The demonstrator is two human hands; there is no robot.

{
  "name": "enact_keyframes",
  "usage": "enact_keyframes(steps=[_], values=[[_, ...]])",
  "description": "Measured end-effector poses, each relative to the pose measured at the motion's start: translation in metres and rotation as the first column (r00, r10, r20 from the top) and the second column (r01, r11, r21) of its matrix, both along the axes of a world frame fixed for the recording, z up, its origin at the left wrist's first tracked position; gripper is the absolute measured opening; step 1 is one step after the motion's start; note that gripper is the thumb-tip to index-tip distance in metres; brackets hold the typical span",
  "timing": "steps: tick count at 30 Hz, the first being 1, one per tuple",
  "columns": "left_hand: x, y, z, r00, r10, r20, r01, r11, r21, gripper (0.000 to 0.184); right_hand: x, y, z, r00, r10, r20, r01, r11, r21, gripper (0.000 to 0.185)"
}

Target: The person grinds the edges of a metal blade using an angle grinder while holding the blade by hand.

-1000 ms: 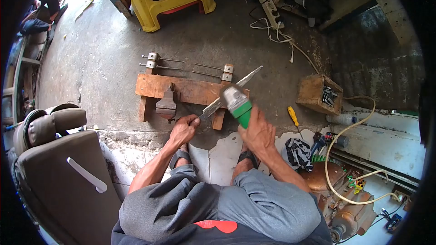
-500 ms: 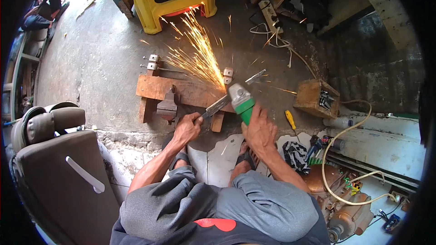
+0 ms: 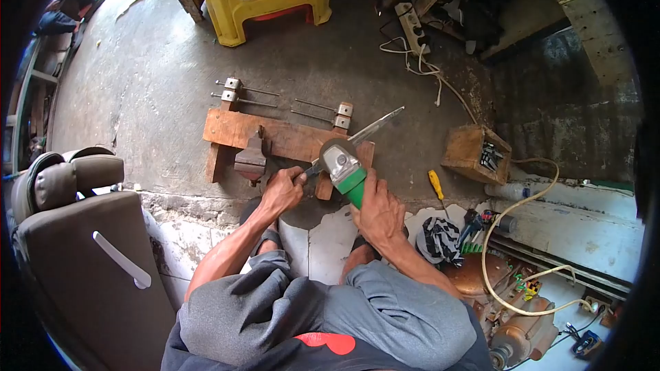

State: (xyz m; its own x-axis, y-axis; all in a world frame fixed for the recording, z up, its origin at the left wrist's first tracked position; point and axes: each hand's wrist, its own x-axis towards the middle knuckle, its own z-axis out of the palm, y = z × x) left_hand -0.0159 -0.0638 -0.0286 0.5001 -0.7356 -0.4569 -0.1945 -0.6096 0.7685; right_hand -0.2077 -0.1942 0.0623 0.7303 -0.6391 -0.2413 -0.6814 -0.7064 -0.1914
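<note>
The left hand (image 3: 282,193) pinched the near end of a long metal strip (image 3: 377,125), which slanted away ahead of both hands over the right end of a low wooden stand (image 3: 231,128). The right hand (image 3: 380,211) was wrapped round the green body of an angle grinder (image 3: 346,173), its head over the strip, just ahead of and between the hands. The step in hand seemed to be grinding the strip, though the tool's head hid whether it touched the metal. A further pass would, in my judgement, have called for a firm left-hand pinch, a steady right-hand grip and fingertips kept clear of the grinder's head.
</note>
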Motion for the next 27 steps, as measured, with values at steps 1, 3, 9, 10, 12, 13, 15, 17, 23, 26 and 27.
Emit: enact_keyframes(steps=[1, 3, 9, 10, 12, 13, 15, 17, 23, 26, 27], values=[[0.000, 0.001, 0.000, 1.000, 0.000, 0.021, 0.000, 1.000, -0.006, 0.025, 0.000, 0.001, 0.000, 1.000, 0.022, 0.017, -0.022, 0.999, 0.031, 0.085], [0.002, 0.003, 0.006, 1.000, -0.012, 0.016, 0.012, 1.000, 0.016, 0.025, 0.003, -0.005, -0.001, 0.999, -0.033, 0.009, 0.033, 0.999, 0.014, 0.085], [0.001, -0.003, 0.010, 0.999, -0.030, 0.027, 0.030, 0.999, 0.011, 0.024, 0.007, 0.000, 0.001, 1.000, -0.006, 0.011, 0.005, 1.000, 0.012, 0.081], [0.000, -0.002, 0.007, 0.999, -0.020, 0.048, 0.021, 1.000, -0.015, 0.024, 0.007, 0.003, -0.001, 0.999, 0.043, 0.029, -0.045, 0.997, 0.061, 0.078], [0.003, -0.001, 0.001, 0.997, -0.042, 0.069, 0.042, 0.999, -0.004, 0.022, 0.007, -0.003, -0.003, 0.999, -0.033, 0.034, 0.031, 0.998, 0.061, 0.075], [0.003, 0.004, 0.000, 0.994, -0.069, 0.087, 0.068, 0.998, 0.009, 0.020, 0.007, -0.006, 0.000, 0.993, -0.114, 0.037, 0.112, 0.992, 0.064, 0.073], [0.000, 0.009, -0.001, 0.968, -0.053, 0.244, 0.083, 0.990, -0.116, 0.016, 0.002, -0.025, 0.010, 0.979, -0.203, -0.031, 0.204, 0.977, 0.058, 0.067], [-0.002, 0.012, -0.003, 0.923, -0.017, 0.384, 0.115, 0.966, -0.232, 0.022, -0.009, -0.040, 0.017, 0.920, -0.387, 0.053, 0.387, 0.922, 0.019, 0.063], [0.001, 0.023, -0.023, 0.473, -0.185, 0.861, 0.463, 0.884, -0.065, 0.061, -0.023, -0.035, 0.034, 0.913, -0.394, 0.110, 0.386, 0.919, 0.086, 0.063], [-0.001, 0.021, -0.027, 0.475, -0.158, 0.866, 0.487, 0.867, -0.109, 0.065, -0.021, -0.026, 0.028, 0.951, -0.303, 0.056, 0.293, 0.946, 0.141, 0.069], [-0.002, 0.020, -0.028, 0.475, -0.159, 0.865, 0.483, 0.869, -0.105, 0.065, -0.021, -0.024, 0.024, 0.965, -0.262, 0.020, 0.256, 0.954, 0.155, 0.074]])
